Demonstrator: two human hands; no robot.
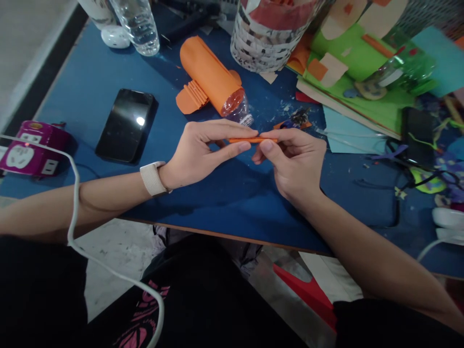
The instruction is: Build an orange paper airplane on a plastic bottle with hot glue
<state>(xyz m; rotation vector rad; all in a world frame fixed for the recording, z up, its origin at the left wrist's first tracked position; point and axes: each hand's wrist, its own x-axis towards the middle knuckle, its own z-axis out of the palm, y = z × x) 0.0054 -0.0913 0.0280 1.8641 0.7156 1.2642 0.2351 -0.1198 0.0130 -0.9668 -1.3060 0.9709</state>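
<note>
Between my two hands is a thin, narrow strip of folded orange paper, seen edge-on above the blue table. My left hand pinches its left end between thumb and fingers. At the other end my right hand grips it with the thumb on the near side and the fingers curled behind. Just beyond my hands lies a clear plastic bottle wrapped in orange paper, its neck pointing toward me. A pleated orange paper piece sticks out from the wrap's left side.
A black phone and a purple power adapter lie to the left. A water bottle and a woven paper basket stand at the back. Green paper and scraps crowd the right. A white cable crosses my left arm.
</note>
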